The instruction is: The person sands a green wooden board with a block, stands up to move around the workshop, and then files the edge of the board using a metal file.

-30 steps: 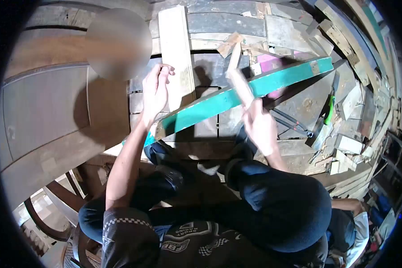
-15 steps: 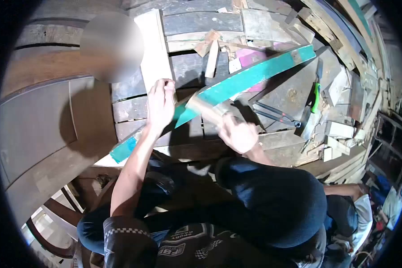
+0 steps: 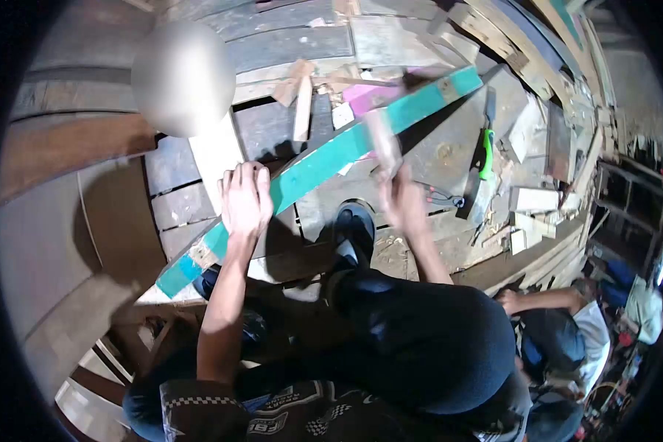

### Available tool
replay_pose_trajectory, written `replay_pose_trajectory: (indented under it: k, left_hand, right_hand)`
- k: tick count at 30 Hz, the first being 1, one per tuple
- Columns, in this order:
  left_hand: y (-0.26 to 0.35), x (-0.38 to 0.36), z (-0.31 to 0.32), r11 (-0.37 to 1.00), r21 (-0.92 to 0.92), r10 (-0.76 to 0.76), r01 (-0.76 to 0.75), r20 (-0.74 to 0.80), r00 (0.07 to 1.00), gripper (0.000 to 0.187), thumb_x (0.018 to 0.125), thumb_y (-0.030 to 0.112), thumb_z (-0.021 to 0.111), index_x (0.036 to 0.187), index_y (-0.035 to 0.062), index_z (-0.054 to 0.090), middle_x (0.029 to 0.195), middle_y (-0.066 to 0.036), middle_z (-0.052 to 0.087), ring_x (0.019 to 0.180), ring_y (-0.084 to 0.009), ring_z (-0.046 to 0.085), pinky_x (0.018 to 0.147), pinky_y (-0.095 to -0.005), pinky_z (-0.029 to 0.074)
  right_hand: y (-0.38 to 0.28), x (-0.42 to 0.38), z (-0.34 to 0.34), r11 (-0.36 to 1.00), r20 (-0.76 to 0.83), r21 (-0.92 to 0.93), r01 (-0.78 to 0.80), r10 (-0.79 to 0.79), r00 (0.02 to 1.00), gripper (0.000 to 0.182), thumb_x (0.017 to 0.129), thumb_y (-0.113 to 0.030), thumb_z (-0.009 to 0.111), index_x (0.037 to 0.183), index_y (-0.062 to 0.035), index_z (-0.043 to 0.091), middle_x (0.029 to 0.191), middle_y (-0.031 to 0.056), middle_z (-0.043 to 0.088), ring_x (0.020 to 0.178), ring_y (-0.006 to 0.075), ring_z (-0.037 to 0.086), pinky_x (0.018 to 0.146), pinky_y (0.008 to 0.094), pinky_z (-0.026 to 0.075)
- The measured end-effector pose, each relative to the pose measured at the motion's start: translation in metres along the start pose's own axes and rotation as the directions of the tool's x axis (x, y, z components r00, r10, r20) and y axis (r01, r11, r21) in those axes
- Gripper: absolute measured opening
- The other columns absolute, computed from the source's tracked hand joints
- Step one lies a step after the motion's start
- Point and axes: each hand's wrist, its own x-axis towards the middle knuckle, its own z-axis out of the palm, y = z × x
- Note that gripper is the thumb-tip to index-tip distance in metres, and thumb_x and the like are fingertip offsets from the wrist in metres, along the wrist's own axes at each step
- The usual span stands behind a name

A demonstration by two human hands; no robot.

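A long teal-painted wooden piece [image 3: 320,171] lies diagonally across the floor planks, from lower left to upper right. My left hand [image 3: 246,197] is closed on its left part, fingers over the top edge, beside a pale board [image 3: 217,151]. My right hand [image 3: 405,202] is blurred and wrapped round the handle of a wooden mallet [image 3: 382,138], whose blurred upper end overlaps the middle of the teal piece. Whether the mallet touches it cannot be made out. My foot in a dark sandal [image 3: 355,223] stands just below the teal piece.
Pincers [image 3: 443,197] and a green-handled tool [image 3: 487,151] lie at the right, near wood offcuts [image 3: 534,200]. A pink piece [image 3: 368,96] and small wood scraps [image 3: 302,107] lie beyond the teal piece. Another person [image 3: 567,331] sits at the lower right.
The view has shifted, so the scene sits further left. My right hand and the mallet have moved up and right along the teal piece. My foot has come into view below it.
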Motion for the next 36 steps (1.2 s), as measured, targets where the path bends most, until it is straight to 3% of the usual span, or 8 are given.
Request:
replay_pose_trajectory:
  k: [3,7,13,19,24,30,33,36]
  left_hand:
    - [-0.003,0.0,0.003,0.999,-0.013,-0.034,0.035,0.022,0.999,0.024,0.096,0.025,0.049,0.1,0.0055,0.063,0.098,-0.014,0.065,0.094,-0.0336,0.056,0.089,-0.0463,0.041]
    - [0.002,0.003,0.0,0.999,0.033,-0.03,0.027,0.081,0.996,0.03,0.097,0.031,0.05,0.099,0.0039,0.064,0.095,-0.014,0.066,0.094,-0.0334,0.057,0.089,-0.0461,0.042]
    - [0.011,0.006,-0.009,0.999,-0.006,0.04,-0.039,0.145,0.989,0.035,0.09,0.037,0.059,0.094,0.002,0.063,0.088,-0.018,0.064,0.088,-0.0374,0.058,0.085,-0.0479,0.043]
    - [0.013,0.006,-0.012,0.994,-0.005,0.108,-0.108,0.151,0.983,0.042,0.081,0.043,0.067,0.092,0.0031,0.061,0.092,-0.016,0.064,0.088,-0.036,0.058,0.086,-0.0467,0.043]
    - [0.013,0.005,-0.011,0.993,0.021,0.114,-0.119,0.151,0.982,0.044,0.077,0.043,0.071,0.095,0.0037,0.061,0.093,-0.013,0.063,0.09,-0.0343,0.059,0.086,-0.0457,0.044]
    - [0.014,0.005,-0.013,0.991,0.035,0.12,-0.127,0.165,0.979,0.051,0.071,0.045,0.075,0.099,0.0041,0.063,0.094,-0.013,0.063,0.093,-0.0343,0.059,0.087,-0.0457,0.045]
    - [0.018,0.006,-0.013,0.988,0.068,0.127,-0.14,0.166,0.978,0.056,0.067,0.046,0.077,0.103,0.0036,0.065,0.095,-0.015,0.063,0.093,-0.0355,0.059,0.087,-0.0459,0.045]
    - [0.019,0.007,-0.015,0.99,0.064,0.112,-0.128,0.201,0.973,0.057,0.067,0.046,0.077,0.101,0.0029,0.067,0.098,-0.015,0.063,0.095,-0.0365,0.059,0.09,-0.0471,0.045]
  right_hand:
    - [-0.005,-0.031,0.011,0.851,0.186,-0.115,0.512,-0.488,0.853,0.042,0.089,-0.03,0.063,0.109,0.002,0.045,0.065,0.0222,0.063,0.058,0.0435,0.064,0.055,0.0511,0.052]
    - [0.022,0.032,-0.028,0.966,-0.137,-0.258,0.011,-0.048,0.989,0.041,0.092,-0.031,0.061,0.115,-0.0017,0.044,0.065,0.0273,0.062,0.063,0.0471,0.064,0.055,0.0561,0.052]
    - [0.012,0.006,-0.021,0.827,0.147,-0.223,0.517,-0.495,0.856,0.042,0.093,-0.036,0.06,0.113,-0.004,0.043,0.066,0.0302,0.061,0.064,0.0509,0.063,0.06,0.0604,0.051]
    - [0.045,0.076,-0.076,0.974,-0.191,-0.222,-0.034,-0.01,0.982,0.04,0.096,-0.041,0.057,0.1,-0.0032,0.044,0.069,0.0295,0.062,0.069,0.0514,0.062,0.057,0.0578,0.05]
    - [0.045,0.048,-0.069,0.879,0.209,-0.317,0.355,-0.3,0.931,0.049,0.095,-0.05,0.056,0.103,-0.0023,0.048,0.062,0.0289,0.059,0.066,0.05,0.062,0.056,0.0543,0.051]
    - [0.093,0.107,-0.074,0.963,-0.371,-0.267,0.026,-0.128,0.92,0.043,0.096,-0.043,0.057,0.093,-0.0011,0.048,0.062,0.0302,0.059,0.059,0.0486,0.062,0.045,0.0543,0.046]
    - [0.065,0.069,-0.062,0.91,-0.06,-0.246,0.335,-0.359,0.931,0.044,0.095,-0.046,0.058,0.093,-0.0032,0.048,0.063,0.0284,0.06,0.065,0.0505,0.062,0.056,0.0585,0.049]
    - [0.084,0.1,-0.082,0.938,-0.111,-0.313,0.15,-0.193,0.975,0.045,0.096,-0.048,0.055,0.095,-0.0039,0.05,0.067,0.0286,0.062,0.066,0.0503,0.062,0.055,0.0578,0.049]
